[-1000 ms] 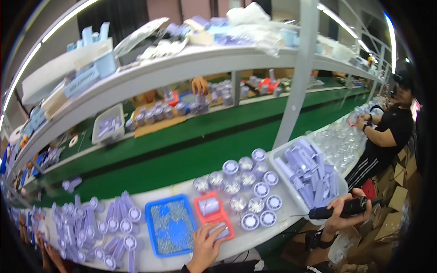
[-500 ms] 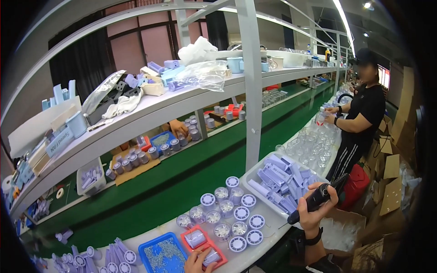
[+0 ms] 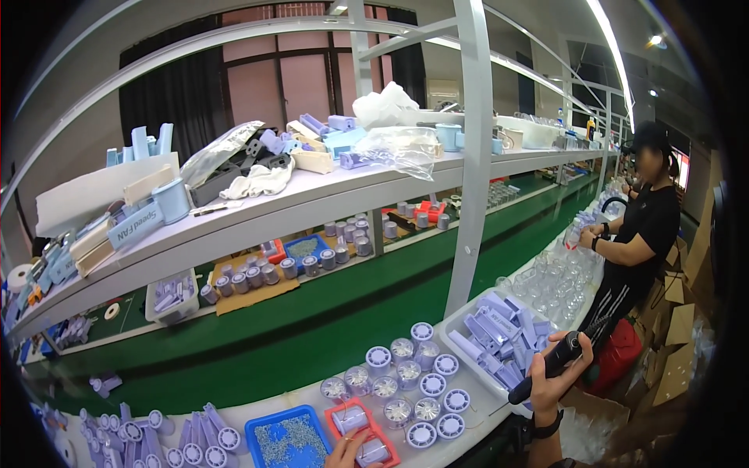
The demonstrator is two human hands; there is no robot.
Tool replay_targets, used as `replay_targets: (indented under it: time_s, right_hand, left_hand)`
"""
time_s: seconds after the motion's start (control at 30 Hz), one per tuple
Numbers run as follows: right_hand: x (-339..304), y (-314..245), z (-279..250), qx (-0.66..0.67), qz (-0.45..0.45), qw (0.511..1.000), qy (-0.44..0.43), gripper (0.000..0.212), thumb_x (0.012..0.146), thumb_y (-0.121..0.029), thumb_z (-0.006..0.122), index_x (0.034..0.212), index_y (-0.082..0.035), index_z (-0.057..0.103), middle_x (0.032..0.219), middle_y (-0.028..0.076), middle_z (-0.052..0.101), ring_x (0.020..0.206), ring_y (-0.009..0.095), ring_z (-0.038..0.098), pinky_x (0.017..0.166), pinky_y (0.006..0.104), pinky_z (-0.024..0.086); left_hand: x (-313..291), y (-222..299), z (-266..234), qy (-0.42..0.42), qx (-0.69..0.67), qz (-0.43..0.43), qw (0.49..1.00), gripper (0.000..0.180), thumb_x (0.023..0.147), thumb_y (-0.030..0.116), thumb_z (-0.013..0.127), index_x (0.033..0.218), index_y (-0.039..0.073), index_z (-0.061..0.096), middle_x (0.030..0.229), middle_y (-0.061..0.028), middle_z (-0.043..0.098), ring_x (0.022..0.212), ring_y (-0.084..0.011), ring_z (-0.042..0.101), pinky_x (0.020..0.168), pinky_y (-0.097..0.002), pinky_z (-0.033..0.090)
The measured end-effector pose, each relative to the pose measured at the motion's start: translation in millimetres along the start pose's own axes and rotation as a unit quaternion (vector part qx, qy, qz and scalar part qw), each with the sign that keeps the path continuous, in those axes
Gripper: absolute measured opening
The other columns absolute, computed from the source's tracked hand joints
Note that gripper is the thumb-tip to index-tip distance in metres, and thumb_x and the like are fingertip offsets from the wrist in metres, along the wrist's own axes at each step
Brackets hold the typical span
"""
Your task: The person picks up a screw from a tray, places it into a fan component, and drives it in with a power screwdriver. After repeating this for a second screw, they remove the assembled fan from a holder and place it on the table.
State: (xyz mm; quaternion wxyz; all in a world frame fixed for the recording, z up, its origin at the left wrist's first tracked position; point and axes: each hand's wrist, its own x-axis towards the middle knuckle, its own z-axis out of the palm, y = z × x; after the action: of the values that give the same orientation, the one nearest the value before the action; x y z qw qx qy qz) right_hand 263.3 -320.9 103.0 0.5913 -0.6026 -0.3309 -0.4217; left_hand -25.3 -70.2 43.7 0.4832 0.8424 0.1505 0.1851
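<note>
Clearly, my right grip [image 3: 549, 384] is wrapped round a black driver [image 3: 559, 360]; at its eight o'clock lies the lower lilac cylinder [image 3: 376, 450] in a red holder [image 3: 378, 429], my left grip [image 3: 345, 452] nearer, its hold unclear.

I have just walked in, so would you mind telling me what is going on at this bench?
The right hand holds a black powered driver up, apart from the red holder. The left hand is at that holder, by the nearer of its two lilac cylinders. A blue tray of small metal pieces lies to the left. Farther along, a co-worker stands beside clear pieces.
</note>
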Motion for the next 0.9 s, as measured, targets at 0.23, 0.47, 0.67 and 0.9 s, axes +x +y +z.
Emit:
replay_targets:
  time_s: [0.23,0.47,0.67,0.9]
  right_hand:
    - [5.6,-4.1,3.1,0.006,-0.033,0.999,-0.041,0.084,0.083,0.006,0.063,0.155,-0.011,0.022,0.122,0.019,0.052,0.064,0.01,0.052,0.063,0.0247,0.047]
    - [7.6,-4.5,9.5,0.027,-0.029,0.996,-0.08,0.085,0.082,0.008,0.067,0.154,-0.011,0.024,0.122,0.019,0.055,0.069,0.009,0.054,0.068,0.0251,0.048]
    - [10.5,-0.4,21.1,0.091,-0.019,0.99,-0.105,0.086,0.081,0.009,0.069,0.152,-0.012,0.026,0.12,0.018,0.057,0.073,0.01,0.055,0.073,0.0258,0.049]
    - [12.0,5.3,11.3,0.081,-0.004,0.994,-0.071,0.085,0.081,0.009,0.069,0.152,-0.012,0.027,0.12,0.017,0.057,0.072,0.01,0.055,0.07,0.024,0.048]
  left_hand:
    - [5.7,57.9,-105.1,-0.026,0.208,0.065,0.976,0.042,0.098,0.017,0.067,0.137,0.001,0.063,0.14,-0.0182,0.06,0.126,-0.0292,0.06,0.106,-0.0377,0.05]
    - [177.4,261.9,-145.4,0.026,0.489,0.339,0.803,0.035,0.087,0.023,0.075,0.115,0.005,0.068,0.15,-0.0276,0.046,0.139,-0.0464,0.044,0.112,-0.0529,0.039]
    - [357.3,240.2,-139.3,0.155,0.551,0.399,0.717,0.046,0.095,0.027,0.068,0.134,0.004,0.061,0.149,-0.0268,0.048,0.139,-0.0439,0.045,0.111,-0.0549,0.038]
    - [404.1,279.9,-154.0,0.216,0.419,0.363,0.804,0.05,0.097,0.022,0.062,0.143,0.003,0.054,0.142,-0.0223,0.058,0.131,-0.0406,0.054,0.109,-0.0481,0.044]
